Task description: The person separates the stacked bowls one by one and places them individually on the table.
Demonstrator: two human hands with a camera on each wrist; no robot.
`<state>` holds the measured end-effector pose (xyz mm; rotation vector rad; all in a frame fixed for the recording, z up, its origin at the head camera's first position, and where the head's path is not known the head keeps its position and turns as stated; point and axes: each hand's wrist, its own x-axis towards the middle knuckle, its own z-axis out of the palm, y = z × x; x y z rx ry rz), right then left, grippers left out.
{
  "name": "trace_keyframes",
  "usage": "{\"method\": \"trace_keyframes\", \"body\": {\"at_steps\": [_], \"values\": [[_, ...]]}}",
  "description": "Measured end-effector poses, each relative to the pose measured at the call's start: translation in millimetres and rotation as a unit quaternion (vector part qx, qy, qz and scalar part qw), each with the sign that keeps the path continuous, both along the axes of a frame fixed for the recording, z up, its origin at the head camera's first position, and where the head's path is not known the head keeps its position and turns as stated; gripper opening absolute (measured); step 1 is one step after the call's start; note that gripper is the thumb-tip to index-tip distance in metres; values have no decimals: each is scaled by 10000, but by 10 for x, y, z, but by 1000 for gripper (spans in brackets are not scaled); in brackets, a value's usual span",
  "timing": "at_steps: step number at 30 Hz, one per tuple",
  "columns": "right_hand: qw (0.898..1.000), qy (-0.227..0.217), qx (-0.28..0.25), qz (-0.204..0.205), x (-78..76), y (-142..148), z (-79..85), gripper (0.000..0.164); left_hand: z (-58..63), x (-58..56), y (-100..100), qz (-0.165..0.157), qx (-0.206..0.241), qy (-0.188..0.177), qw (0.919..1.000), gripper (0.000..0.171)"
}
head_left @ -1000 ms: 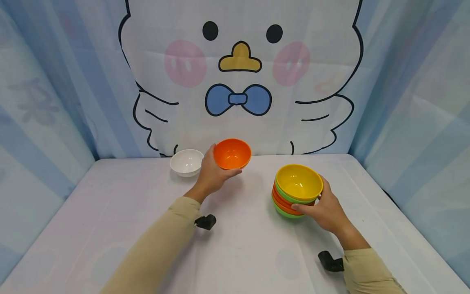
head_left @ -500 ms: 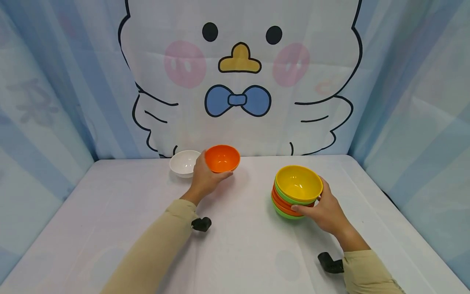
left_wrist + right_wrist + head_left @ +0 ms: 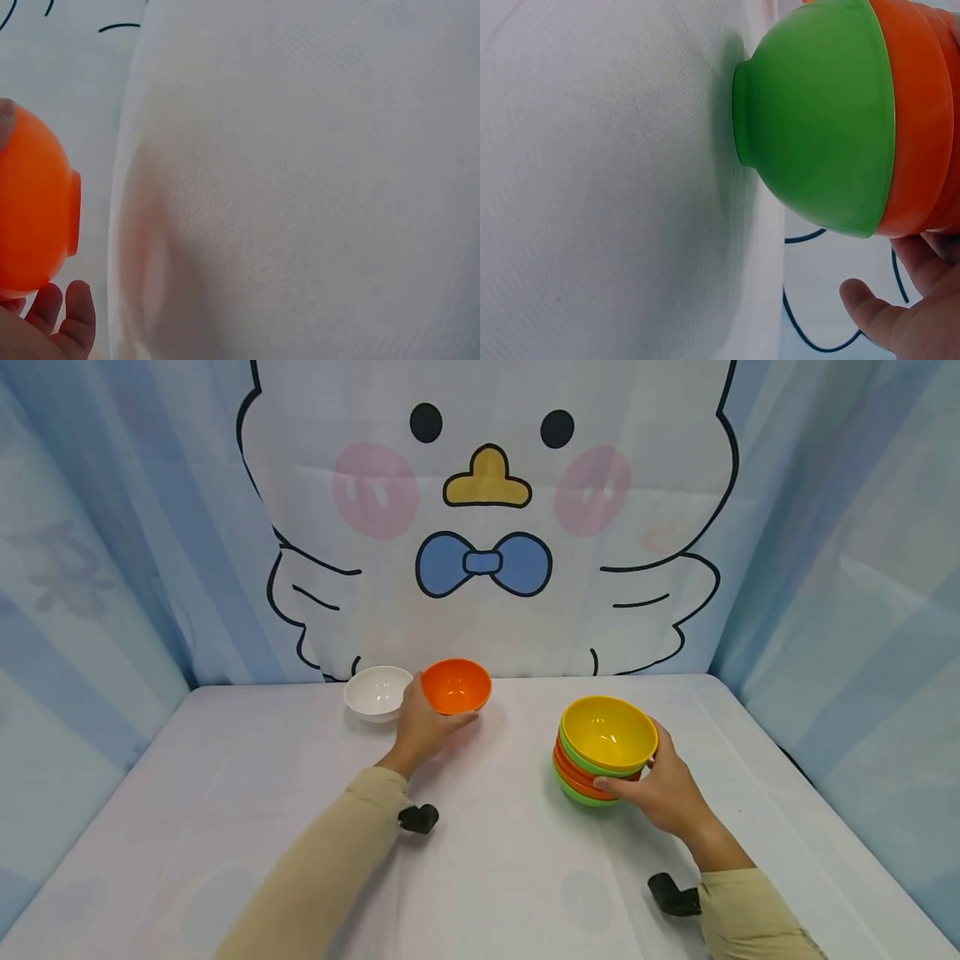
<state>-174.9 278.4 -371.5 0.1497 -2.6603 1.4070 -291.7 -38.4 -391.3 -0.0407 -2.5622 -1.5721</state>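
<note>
My left hand [image 3: 429,727] holds an orange bowl [image 3: 456,687] at the far edge of the table, its thumb in front and its fingers round the left side. In the left wrist view the orange bowl [image 3: 34,202] hangs above the cloth, apart from it. Just left of that hand stands a white bowl [image 3: 377,694], partly covered by it. On the right, my right hand [image 3: 671,789] grips a stack of bowls from its right side: a yellow bowl [image 3: 609,735] on top, green and orange ones below. The lowest green bowl [image 3: 817,120] is close to the cloth; whether it touches I cannot tell.
A white cloth covers the table [image 3: 480,860]. Behind it hangs a backdrop [image 3: 480,618] with a cartoon figure, and blue striped curtains [image 3: 862,610] close both sides. A black wrist mount [image 3: 418,818] sticks out from the left sleeve, another [image 3: 673,895] from the right.
My left hand has moved left and lower with the orange bowl, closer to the white bowl, mostly in the first half second. The right hand and its stack have stayed in place.
</note>
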Motion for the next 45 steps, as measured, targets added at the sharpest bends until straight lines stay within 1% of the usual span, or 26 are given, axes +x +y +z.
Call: {"method": "trace_keyframes", "body": {"at_steps": [4, 9, 13, 18, 26, 35, 45], "values": [[10000, 22, -6, 26, -3, 2, -9, 108, -23, -8, 11, 64, 32, -48, 10000, 107], [9999, 78, -48, 86, -7, 16, -19, 108, -48, -27, -17, 191, -114, -124, 9997, 107], [9999, 95, -55, 108, -9, 28, -22, 108, -57, -41, -42, 246, -234, -114, 9994, 108], [9999, 88, -61, 100, -2, 33, -25, 108, -83, -51, -48, 225, -265, -150, 9993, 108], [10000, 46, -48, 65, 0, 31, -37, 107, -92, -55, -7, 178, -248, -264, 9992, 109], [9999, 130, -58, 76, -7, 37, -16, 105, -155, -97, 28, 174, -240, -28, 9996, 105], [9999, 141, -64, 75, -12, 41, -22, 106, -168, -107, 59, 160, -360, 18, 9992, 101]]}}
